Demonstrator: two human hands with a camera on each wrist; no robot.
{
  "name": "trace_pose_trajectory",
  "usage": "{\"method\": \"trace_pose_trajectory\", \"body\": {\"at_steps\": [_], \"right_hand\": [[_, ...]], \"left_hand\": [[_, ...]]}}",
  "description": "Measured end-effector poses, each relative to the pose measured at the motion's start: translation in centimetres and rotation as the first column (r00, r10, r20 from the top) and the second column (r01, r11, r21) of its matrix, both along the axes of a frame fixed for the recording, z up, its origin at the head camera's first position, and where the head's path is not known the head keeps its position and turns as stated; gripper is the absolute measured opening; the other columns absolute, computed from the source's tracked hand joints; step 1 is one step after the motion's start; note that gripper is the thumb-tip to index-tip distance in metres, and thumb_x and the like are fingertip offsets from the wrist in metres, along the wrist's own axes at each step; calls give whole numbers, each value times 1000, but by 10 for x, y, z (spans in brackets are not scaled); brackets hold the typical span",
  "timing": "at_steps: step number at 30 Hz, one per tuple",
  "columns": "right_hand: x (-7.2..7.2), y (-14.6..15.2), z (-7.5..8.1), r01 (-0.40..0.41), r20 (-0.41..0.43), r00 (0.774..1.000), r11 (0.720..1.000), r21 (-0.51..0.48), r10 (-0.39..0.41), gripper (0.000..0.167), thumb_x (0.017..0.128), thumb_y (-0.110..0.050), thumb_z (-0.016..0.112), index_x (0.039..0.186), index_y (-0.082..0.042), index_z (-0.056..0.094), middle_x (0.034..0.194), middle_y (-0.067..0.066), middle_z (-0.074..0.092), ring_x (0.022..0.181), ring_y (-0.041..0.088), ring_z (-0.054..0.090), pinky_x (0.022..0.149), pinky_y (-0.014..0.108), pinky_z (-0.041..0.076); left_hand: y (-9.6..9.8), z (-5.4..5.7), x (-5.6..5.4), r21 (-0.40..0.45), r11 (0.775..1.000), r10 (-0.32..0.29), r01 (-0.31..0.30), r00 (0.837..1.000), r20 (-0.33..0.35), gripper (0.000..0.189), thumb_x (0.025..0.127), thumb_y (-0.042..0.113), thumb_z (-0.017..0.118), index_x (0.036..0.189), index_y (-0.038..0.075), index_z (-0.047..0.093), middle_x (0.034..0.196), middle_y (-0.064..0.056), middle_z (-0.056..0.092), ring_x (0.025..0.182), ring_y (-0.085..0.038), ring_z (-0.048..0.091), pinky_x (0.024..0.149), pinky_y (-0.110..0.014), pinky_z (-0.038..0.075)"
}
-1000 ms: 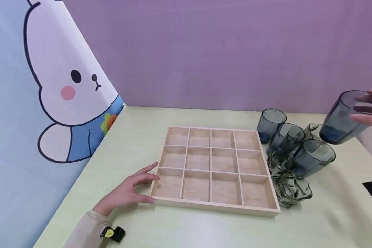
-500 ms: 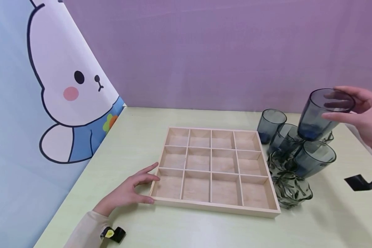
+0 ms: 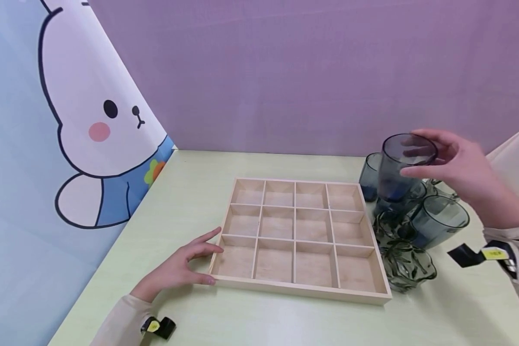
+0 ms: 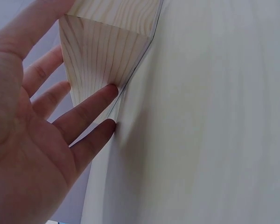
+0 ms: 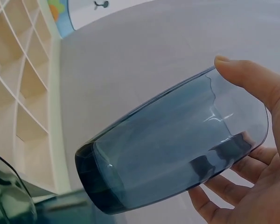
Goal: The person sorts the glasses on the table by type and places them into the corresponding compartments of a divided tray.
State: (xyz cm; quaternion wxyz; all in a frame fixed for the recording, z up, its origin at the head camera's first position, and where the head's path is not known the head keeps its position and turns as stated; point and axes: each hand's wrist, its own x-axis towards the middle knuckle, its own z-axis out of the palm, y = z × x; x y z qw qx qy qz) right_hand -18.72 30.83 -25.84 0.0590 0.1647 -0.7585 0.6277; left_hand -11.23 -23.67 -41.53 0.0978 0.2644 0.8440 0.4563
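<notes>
My right hand point(image 3: 454, 166) grips a smoky blue glass tumbler point(image 3: 400, 168) near its rim and holds it in the air, above the other glasses and just right of the wooden divider tray point(image 3: 300, 288). The right wrist view shows the tumbler point(image 5: 172, 144) tilted, with my thumb and fingers point(image 5: 252, 81) curled round its upper part. My left hand point(image 3: 179, 264) lies flat on the table with straight fingers point(image 4: 91, 109) touching the tray's near left corner point(image 4: 102, 51). The tray's compartments are empty.
Several more blue tumblers point(image 3: 437, 218) and green wavy glass bowls point(image 3: 406, 264) crowd the table right of the tray. A bunny poster point(image 3: 82, 120) covers the left wall, and a purple wall stands behind the pale green table point(image 3: 199, 163).
My right hand has carried the blue tumbler leftward from the far right edge to a spot above the cluster of glasses, nearer the tray. The left hand has stayed still.
</notes>
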Motion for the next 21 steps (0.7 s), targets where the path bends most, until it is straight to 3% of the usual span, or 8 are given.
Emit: {"method": "trace_pose_trajectory", "body": {"at_steps": [5,11,21], "right_hand": [[-5,-16,-8,22,22,999,999,32,-23,67,78,18,74,136,-10,57,115,-7,72,103,6,66,78,13,50],[-10,-32,-14,65,36,997,974,215,-75,67,80,6,79,139,-15,55,110,-15,71,102,4,65,77,15,52],[-22,-56,-27,-22,88,996,980,199,5,68,78,2,82,139,-9,53,119,-10,69,108,7,64,81,20,54]], "left_hand": [[1,0,0,-12,1000,7,-6,1000,7,59,74,27,89,126,11,66,162,-8,27,139,-35,39,105,-26,41],[3,-1,-1,-2,1000,6,-5,1000,16,59,74,27,89,126,10,65,162,-8,27,140,-36,37,105,-25,39],[8,-1,-2,21,1000,-3,3,1000,28,56,76,23,87,125,9,65,162,-13,27,139,-40,38,104,-21,38]]}}
